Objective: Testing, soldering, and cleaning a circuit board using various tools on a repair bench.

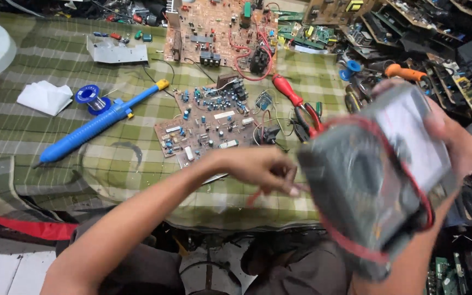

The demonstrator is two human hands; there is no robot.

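- While the right hand point(454, 136) wraps around the far side of a grey multimeter point(378, 175), held up off the counter point(137, 147) and close to the camera, its grip is closed on the meter's body; the meter is blurred, so finer detail is hard to tell.
- The left hand point(260, 166) sits just left of the meter with fingers pinched together on what looks like a thin red test lead point(258, 196); the grip is nearly shut, though the blur leaves the exact hold uncertain.
- Judging by its boxy plastic case, the meter is likely light, stiff and a little slippery, with a fragile display face; the sides of the case look like the safest place to hold it.
- A red lead loops around the meter, soft and prone to snagging.
- Beyond the left grip lie two circuit boards: a smaller one point(208, 123) close by and a larger brown one point(219, 30) farther off.
- Far left of the grips: one blue desoldering pump point(96, 125), one solder spool point(88, 95), one white cloth point(45, 97).
- Between the boards and the right grip lies one pair of red-handled pliers point(296, 104); a second blue spool point(350, 68) and an orange-handled tool point(405, 71) sit behind.
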